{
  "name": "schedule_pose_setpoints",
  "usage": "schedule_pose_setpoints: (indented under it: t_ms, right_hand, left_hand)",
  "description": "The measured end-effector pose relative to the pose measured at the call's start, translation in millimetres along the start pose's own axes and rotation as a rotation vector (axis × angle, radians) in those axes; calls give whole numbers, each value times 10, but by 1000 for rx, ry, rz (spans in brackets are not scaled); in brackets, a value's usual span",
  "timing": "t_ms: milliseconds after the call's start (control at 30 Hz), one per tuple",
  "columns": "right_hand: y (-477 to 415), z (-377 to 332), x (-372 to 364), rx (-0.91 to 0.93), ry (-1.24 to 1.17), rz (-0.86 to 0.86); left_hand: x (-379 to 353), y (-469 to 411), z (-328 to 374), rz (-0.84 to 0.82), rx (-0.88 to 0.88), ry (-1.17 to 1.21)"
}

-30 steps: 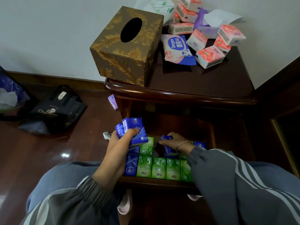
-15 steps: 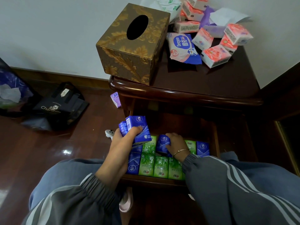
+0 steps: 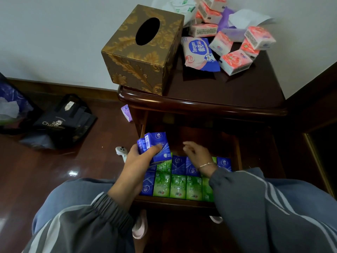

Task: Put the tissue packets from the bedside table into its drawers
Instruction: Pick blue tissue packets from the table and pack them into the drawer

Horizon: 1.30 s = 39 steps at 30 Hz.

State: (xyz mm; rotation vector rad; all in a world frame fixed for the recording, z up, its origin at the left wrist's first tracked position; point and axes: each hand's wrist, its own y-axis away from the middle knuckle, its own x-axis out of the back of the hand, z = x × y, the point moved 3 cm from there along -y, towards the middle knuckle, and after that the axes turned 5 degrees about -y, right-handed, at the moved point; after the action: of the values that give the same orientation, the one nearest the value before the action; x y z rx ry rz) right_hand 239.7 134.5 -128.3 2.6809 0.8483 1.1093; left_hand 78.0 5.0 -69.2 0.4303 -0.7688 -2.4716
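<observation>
My left hand (image 3: pixel 135 166) grips a small stack of blue tissue packets (image 3: pixel 155 146) above the left side of the open drawer (image 3: pixel 237 148). My right hand (image 3: pixel 197 155) hovers over the drawer's middle, fingers spread and holding nothing. Rows of green packets (image 3: pixel 177 186) and blue packets (image 3: pixel 179 165) fill the drawer's front. On the dark bedside table (image 3: pixel 228 90), several pink-and-white tissue packets (image 3: pixel 235 61) lie in a heap at the back right, beside a flat Deeyeo pack (image 3: pixel 198 53).
A gold-patterned tissue box (image 3: pixel 144 50) stands on the table's left front corner. A purple packet (image 3: pixel 126 113) and a white plug (image 3: pixel 121 151) lie on the wooden floor by the table. Dark bags (image 3: pixel 62 121) sit left on the floor. My knees frame the drawer.
My right hand set a blue packet into the drawer's second row, let go of it and lifted with fingers apart. My left hand kept its stack in about the same place.
</observation>
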Motion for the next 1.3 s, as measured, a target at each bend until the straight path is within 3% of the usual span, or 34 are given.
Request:
schedule_pose_setpoints:
  t_ms: [67, 100, 167, 300, 400, 500, 600, 667, 833, 933, 1100, 1200, 1300]
  right_hand:
    - [124, -243, 151, -127, -465, -93]
    - [198, -345, 205, -165, -586, -189]
    - [327, -508, 302, -154, -620, -319]
    - [430, -528, 479, -154, -562, -296]
    - [437, -405, 613, -230, -689, -324]
    - [408, -284, 675, -294, -794, -343]
    - [299, -130, 831, -366, -749, -122]
    - [212, 21, 980, -404, -705, 43]
    - [87, 365, 993, -411, -386, 168]
    - [63, 442, 936, -375, -227, 204]
    - [37, 463, 807, -297, -187, 165]
    - [29, 445, 693, -254, -146, 124]
    - [46, 410, 533, -218, -97, 107]
  left_hand:
    - [-68, 1, -33, -29, 1, -26]
    - [-112, 8, -54, -44, -4, -42]
    - [-205, 30, -100, -74, -24, -75]
    - [-421, 50, -138, -238, -44, -113]
    - [-534, 24, -145, -351, 13, -72]
    - [-583, -88, -179, -322, 39, -115]
    - [-564, -284, -167, -133, -3, -207]
    - [-569, -442, -162, -42, -83, -443]
    - [-901, -718, -309, -64, -280, -981]
    - [-1039, -834, -430, -105, -353, -1169]
    - [-935, -960, -552, -58, -466, -1813]
    - [-839, -991, -573, -89, -529, -1990]
    - [-826, -970, -612, -246, -613, -1985]
